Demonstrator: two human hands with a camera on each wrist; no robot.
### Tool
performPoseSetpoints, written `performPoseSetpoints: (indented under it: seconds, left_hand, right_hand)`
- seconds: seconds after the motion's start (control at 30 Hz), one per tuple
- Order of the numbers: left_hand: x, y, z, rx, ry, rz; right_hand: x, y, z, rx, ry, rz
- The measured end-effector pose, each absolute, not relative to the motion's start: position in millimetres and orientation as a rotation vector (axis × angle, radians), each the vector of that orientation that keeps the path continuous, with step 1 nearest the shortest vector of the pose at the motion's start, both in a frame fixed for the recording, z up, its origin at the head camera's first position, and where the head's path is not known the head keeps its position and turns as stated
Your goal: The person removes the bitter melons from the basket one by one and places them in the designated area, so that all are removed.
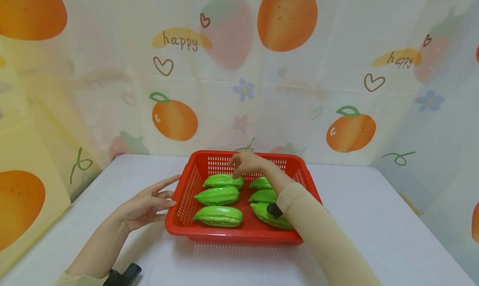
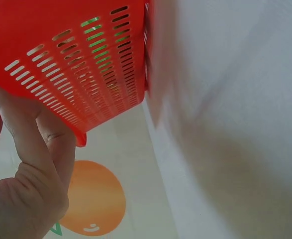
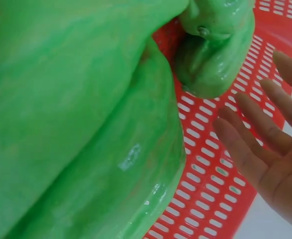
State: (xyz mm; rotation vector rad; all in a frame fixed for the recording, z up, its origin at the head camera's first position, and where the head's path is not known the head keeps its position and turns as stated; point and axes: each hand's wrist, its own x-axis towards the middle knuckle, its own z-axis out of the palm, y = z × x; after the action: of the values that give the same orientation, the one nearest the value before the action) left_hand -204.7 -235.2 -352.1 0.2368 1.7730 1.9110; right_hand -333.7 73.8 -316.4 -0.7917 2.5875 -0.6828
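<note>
A red slotted plastic basket sits on the white tabletop. Inside lie green, ridged, pointed gourds that look like bitter melons, in two columns of three. My left hand is at the basket's left rim with fingers spread, fingertips right at the edge; the left wrist view shows the fingers against its slotted side. My right hand reaches over the back of the basket, above the rear left gourd, holding nothing. In the right wrist view its fingers are apart, beside a gourd. My right forearm partly covers the right column.
A cloth backdrop printed with oranges and hearts rises behind the table. White tabletop extends on both sides of the basket. Black wrist devices are strapped at both cuffs.
</note>
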Motion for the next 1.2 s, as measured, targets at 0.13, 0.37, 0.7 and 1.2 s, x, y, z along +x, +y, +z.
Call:
performPoseSetpoints:
  seconds: [0.13,0.37,0.7,1.2]
  left_hand:
    - [-205.5,-236.1,-354.4,0.257,1.749,1.918]
    - [-207.0,-236.8,-357.2,0.277,1.739,1.926]
    - [-207.4,-235.8,-356.9,0.262,1.755,1.925]
    - [-209.1,-235.4,-357.5,0.273,1.714,1.944]
  right_hand:
    - [-333.4,71.0,-320.7,-0.771,2.557,-0.612]
    - [-331.8,68.0,-323.1,-0.752,2.552,-0.544]
    - [-329.8,64.2,-326.8,-0.744,2.606,-0.458]
    - [-324.6,60.4,-327.3,-0.745,2.647,-0.298]
